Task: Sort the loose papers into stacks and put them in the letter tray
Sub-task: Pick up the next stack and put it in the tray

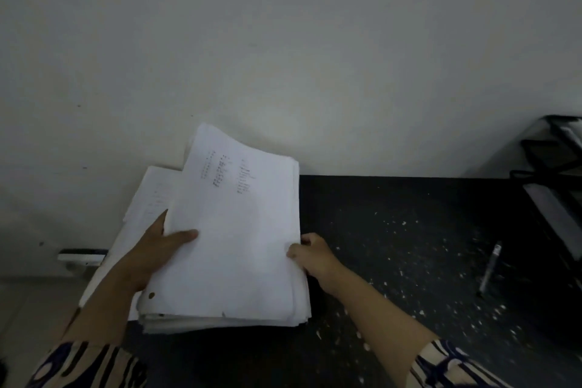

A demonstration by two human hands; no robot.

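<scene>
A thick stack of white papers [239,249] lies on the left part of a black speckled table [409,246]; its top sheet carries faint columns of print. My left hand [157,249] grips the stack's left edge, thumb lying on the top sheet and fingers underneath. At the right edge my right hand [310,250] pinches the sheets with curled fingers. More white sheets [141,220] lie beneath and to the left, overhanging the table's edge. The black wire letter tray [554,173] stands at the far right, with paper visible in its tiers.
A pen [489,268] lies on the table to the right, in front of the tray. A plain pale wall rises directly behind the table. A small white and dark object [82,256] sits low at the left beyond the table.
</scene>
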